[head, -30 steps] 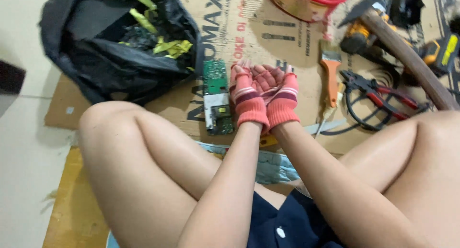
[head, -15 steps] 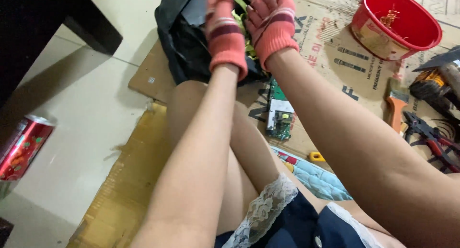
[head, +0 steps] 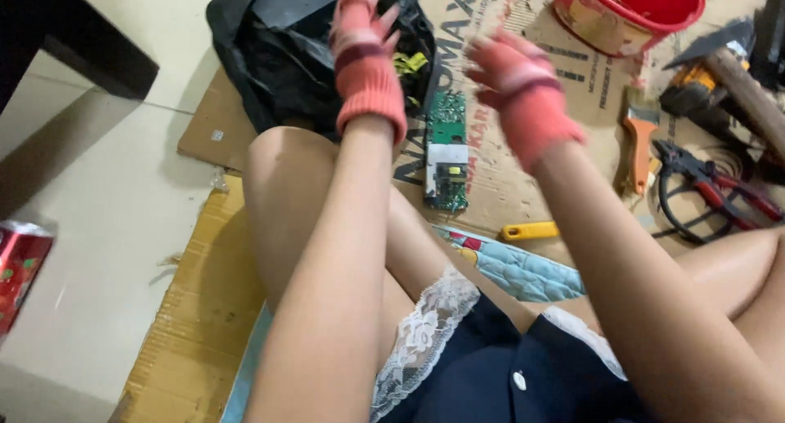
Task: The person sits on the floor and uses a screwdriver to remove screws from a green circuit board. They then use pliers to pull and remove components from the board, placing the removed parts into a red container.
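We hold both hands raised above the cardboard sheet (head: 245, 104) spread on the floor, each in a red fingerless glove. Our left hand (head: 364, 51) hangs over the black plastic bag (head: 278, 63) at the sheet's far left edge, fingers loosely spread, gripping nothing. Our right hand (head: 523, 92) (blurred) floats apart from it, fingers curled half open, empty as far as we can tell. Between them, flat near the sheet's middle, lies a green circuit board (head: 446, 149). A red bowl (head: 625, 10) sits at the far edge; a paintbrush (head: 639, 141) and red-handled pliers (head: 719, 194) lie toward the right.
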